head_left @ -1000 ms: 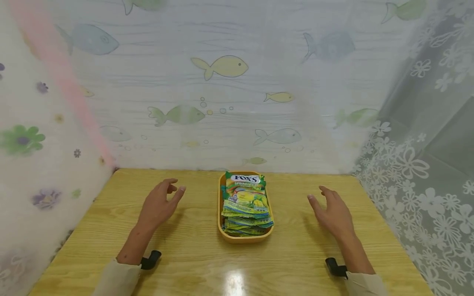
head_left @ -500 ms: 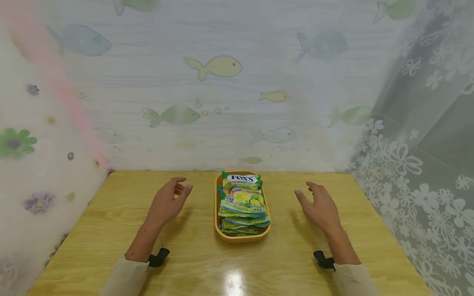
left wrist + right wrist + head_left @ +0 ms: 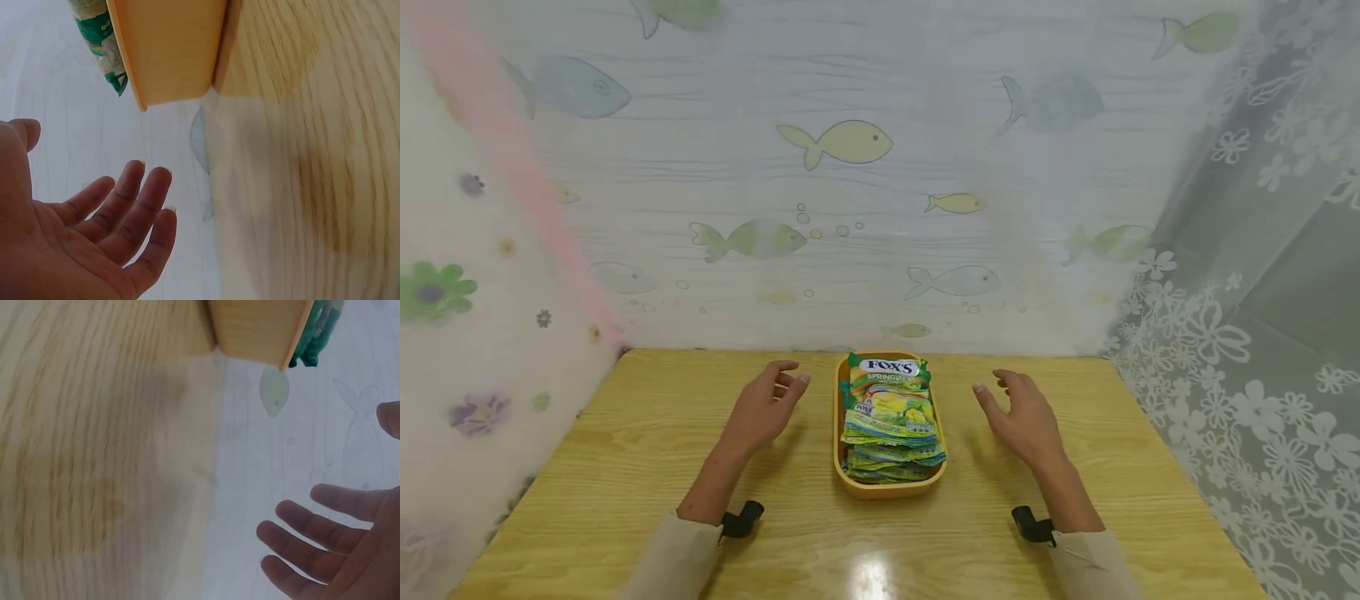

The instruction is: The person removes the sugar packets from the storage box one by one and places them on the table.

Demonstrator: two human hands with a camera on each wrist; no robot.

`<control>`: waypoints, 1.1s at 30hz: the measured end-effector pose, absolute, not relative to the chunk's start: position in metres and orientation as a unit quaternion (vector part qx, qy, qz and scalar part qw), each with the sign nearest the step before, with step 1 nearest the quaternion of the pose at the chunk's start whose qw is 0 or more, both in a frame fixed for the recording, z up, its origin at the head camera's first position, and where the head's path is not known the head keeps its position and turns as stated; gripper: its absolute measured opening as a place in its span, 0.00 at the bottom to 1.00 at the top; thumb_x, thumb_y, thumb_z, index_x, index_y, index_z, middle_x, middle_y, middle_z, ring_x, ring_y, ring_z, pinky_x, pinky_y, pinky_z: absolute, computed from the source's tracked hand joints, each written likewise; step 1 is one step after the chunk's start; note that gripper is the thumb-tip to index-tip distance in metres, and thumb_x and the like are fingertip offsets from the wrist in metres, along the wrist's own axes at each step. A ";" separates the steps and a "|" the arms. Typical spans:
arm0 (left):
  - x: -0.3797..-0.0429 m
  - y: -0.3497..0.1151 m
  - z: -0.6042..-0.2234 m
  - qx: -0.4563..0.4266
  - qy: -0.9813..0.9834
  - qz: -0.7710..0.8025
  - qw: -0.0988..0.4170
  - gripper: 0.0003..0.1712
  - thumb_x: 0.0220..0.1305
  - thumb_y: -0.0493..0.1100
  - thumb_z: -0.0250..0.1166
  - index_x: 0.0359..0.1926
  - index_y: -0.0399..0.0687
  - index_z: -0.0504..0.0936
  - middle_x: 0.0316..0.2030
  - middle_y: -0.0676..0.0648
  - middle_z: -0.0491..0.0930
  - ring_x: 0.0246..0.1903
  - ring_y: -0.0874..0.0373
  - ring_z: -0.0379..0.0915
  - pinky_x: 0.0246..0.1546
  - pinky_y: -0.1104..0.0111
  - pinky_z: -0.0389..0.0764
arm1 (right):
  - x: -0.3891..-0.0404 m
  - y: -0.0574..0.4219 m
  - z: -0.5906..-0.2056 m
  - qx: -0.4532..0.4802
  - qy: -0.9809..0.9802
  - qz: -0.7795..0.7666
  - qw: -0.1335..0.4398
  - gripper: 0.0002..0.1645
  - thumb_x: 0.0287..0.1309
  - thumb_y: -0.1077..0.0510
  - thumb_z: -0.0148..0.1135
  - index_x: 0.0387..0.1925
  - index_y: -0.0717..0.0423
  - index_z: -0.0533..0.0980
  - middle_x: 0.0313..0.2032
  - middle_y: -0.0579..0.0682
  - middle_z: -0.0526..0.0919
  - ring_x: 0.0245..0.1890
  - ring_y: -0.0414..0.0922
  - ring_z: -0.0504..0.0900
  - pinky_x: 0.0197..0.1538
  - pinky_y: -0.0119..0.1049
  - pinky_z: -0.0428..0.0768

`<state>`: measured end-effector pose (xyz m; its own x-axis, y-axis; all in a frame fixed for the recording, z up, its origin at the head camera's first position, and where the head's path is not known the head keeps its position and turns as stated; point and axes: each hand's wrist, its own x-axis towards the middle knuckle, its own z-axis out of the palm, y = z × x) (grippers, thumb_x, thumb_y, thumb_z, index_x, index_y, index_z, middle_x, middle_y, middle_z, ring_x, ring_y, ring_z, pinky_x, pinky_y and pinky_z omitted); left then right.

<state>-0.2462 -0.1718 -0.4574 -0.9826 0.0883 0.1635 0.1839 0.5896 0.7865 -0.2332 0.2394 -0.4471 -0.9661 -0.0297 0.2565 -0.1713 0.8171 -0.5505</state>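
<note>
A yellow-orange plastic tray (image 3: 891, 492) stands on the table, filled with several green and yellow candy packets (image 3: 891, 412); the top one reads FOX'S. My left hand (image 3: 765, 410) hovers to the tray's left, fingers loosely bent, holding nothing. On the other side, my right hand (image 3: 1022, 418) hangs over the table with thumb and fingers apart, also without anything in it. Both wrist views show a gap between the hand and the tray's side wall (image 3: 172, 50). A green packet end (image 3: 319, 334) sticks out above the rim in the right wrist view.
The wooden table (image 3: 805, 550) reaches back to a fish-patterned curtain (image 3: 850, 250). Floral sheeting (image 3: 1262, 400) hangs along the right side, and a flowered cloth (image 3: 475, 350) along the left. Black wrist mounts (image 3: 742, 518) sit at both cuffs.
Both hands have moved inward, the left one to the right and the right one to the left, closer to the tray. The tray and packets stay put on the table.
</note>
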 end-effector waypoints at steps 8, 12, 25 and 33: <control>-0.249 -0.157 -0.458 -0.081 -0.876 -0.474 0.033 0.39 0.79 0.70 0.52 0.76 0.50 0.69 0.59 0.41 0.80 0.58 0.44 0.79 0.56 0.46 0.82 | -0.239 0.224 -0.445 0.059 -0.943 0.307 0.115 0.42 0.78 0.33 0.53 0.72 0.63 0.71 0.63 0.65 0.79 0.64 0.62 0.77 0.63 0.64 0.76; -0.251 -0.151 -0.459 -0.079 -0.875 -0.477 0.029 0.39 0.79 0.70 0.53 0.76 0.52 0.70 0.60 0.42 0.80 0.60 0.44 0.78 0.56 0.45 0.81 | -0.241 0.217 -0.444 0.055 -0.941 0.316 0.106 0.42 0.78 0.32 0.53 0.72 0.63 0.71 0.63 0.64 0.79 0.64 0.62 0.77 0.65 0.63 0.75; -0.257 -0.141 -0.470 -0.079 -0.876 -0.477 0.008 0.37 0.82 0.64 0.52 0.75 0.43 0.74 0.67 0.39 0.75 0.66 0.39 0.73 0.63 0.43 0.76 | -0.246 0.194 -0.441 0.077 -0.934 0.333 0.101 0.38 0.78 0.36 0.56 0.70 0.62 0.75 0.61 0.63 0.81 0.64 0.61 0.78 0.64 0.62 0.76; -0.258 -0.136 -0.474 -0.108 -0.861 -0.496 -0.024 0.36 0.83 0.61 0.53 0.79 0.44 0.68 0.68 0.37 0.73 0.66 0.38 0.73 0.54 0.49 0.84 | -0.249 0.181 -0.440 0.098 -0.930 0.335 0.111 0.32 0.78 0.38 0.57 0.61 0.60 0.82 0.58 0.60 0.83 0.60 0.59 0.81 0.62 0.60 0.79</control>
<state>-0.2580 -0.1361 -0.4738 -0.9756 0.2097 0.0651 0.1615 0.4842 0.8599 -0.2493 0.1808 -0.4396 -0.9562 -0.1083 0.2720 -0.2569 0.7562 -0.6019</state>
